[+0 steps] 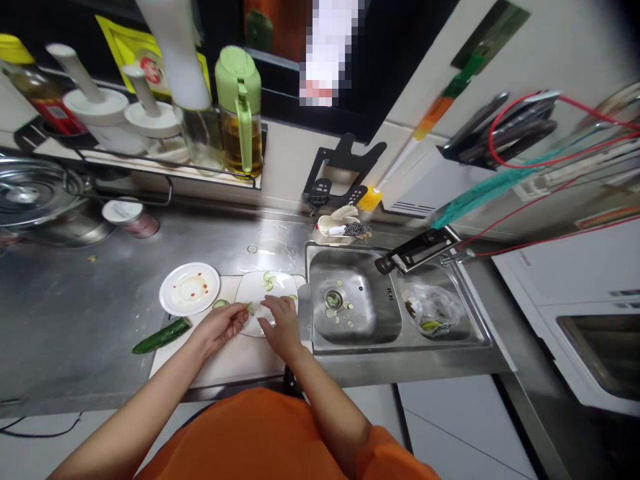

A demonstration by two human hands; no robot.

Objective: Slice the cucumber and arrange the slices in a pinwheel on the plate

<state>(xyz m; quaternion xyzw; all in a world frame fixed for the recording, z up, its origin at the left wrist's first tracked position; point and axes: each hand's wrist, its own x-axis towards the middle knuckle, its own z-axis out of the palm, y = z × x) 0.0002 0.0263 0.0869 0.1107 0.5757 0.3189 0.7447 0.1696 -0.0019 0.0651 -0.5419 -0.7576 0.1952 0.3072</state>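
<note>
Between the fingertips of my left hand (223, 328) is a small pale-green cucumber slice (251, 309), held over the left side of a white squarish plate (249, 285). My right hand (283, 325) hovers at the plate's right side, fingers apart and holding nothing that I can see. Several cucumber slices (270, 280) lie fanned near the plate's far edge, and another slice (293, 300) shows at its right. Under the plate is a pale cutting board (227, 363). A cut piece of cucumber (161, 335) rests across the board's left edge.
A round white plate (181, 291) with red bits stands to the left. The sink (370, 320) on the right has several slices in its basin and a plastic bag (434, 308) in its second bowl. A lidded pot (60, 213) and a rack of bottles (240, 127) are behind.
</note>
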